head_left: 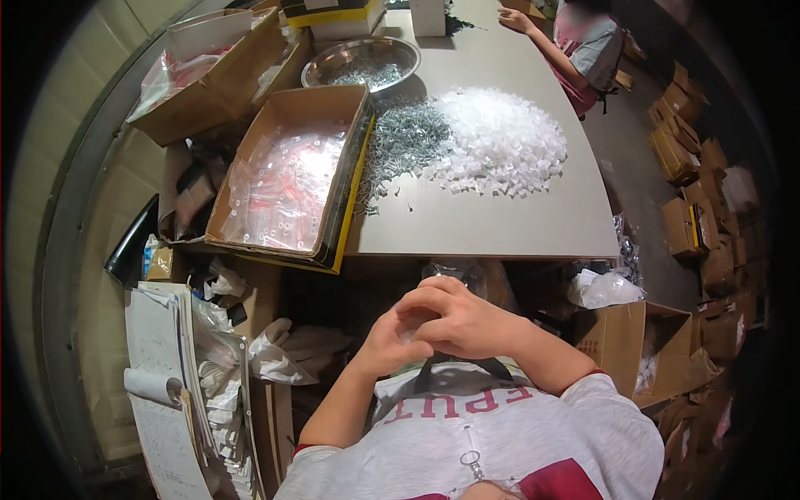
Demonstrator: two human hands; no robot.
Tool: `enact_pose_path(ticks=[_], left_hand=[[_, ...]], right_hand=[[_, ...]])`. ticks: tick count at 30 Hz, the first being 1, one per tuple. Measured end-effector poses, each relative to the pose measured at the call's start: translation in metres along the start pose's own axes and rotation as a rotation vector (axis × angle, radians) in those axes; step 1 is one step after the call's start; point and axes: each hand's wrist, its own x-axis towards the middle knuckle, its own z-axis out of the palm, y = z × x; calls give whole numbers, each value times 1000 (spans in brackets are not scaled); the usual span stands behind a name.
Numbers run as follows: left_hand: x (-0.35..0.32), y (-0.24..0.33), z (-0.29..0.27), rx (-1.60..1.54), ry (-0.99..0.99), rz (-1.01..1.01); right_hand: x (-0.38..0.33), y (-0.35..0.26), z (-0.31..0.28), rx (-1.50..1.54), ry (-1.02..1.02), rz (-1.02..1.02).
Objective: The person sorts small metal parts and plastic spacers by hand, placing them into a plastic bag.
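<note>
In front of my chest, just off the table's near edge, my left hand [387, 340] and my right hand [468, 320] come together with curled fingers. Something small and pale shows between them, mostly covered by the fingers, so its kind is unclear. Beyond them on the white table [483, 233] lies a pile of grey metal screws or nails [408, 137]. A larger heap of small white plastic pieces [504, 146] adjoins it on the right. To the left, a cardboard box [353, 179] holds many small clear bags with red marks [287, 187].
A metal bowl [407, 57] with more metal pieces stands behind the box. Another open carton [208, 92] is at far left, papers [158, 342] at near left. Cardboard boxes [612, 342] line the right. A co-worker's hand [518, 20] reaches over the far table edge.
</note>
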Motion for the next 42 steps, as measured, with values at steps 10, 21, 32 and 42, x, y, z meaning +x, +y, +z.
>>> enact_pose_path(ticks=[10, 21, 32, 42], left_hand=[[10, 33, 11, 779, 172, 426], [19, 50, 29, 859, 204, 439], [123, 178, -82, 1461, 314, 275], [187, 164, -176, 1725, -65, -111]], right_hand=[[-15, -8, -26, 188, 143, 258], [-23, -9, -31, -28, 175, 172], [-183, -59, -148, -368, 845, 779], [-180, -60, -141, -517, 936, 867]])
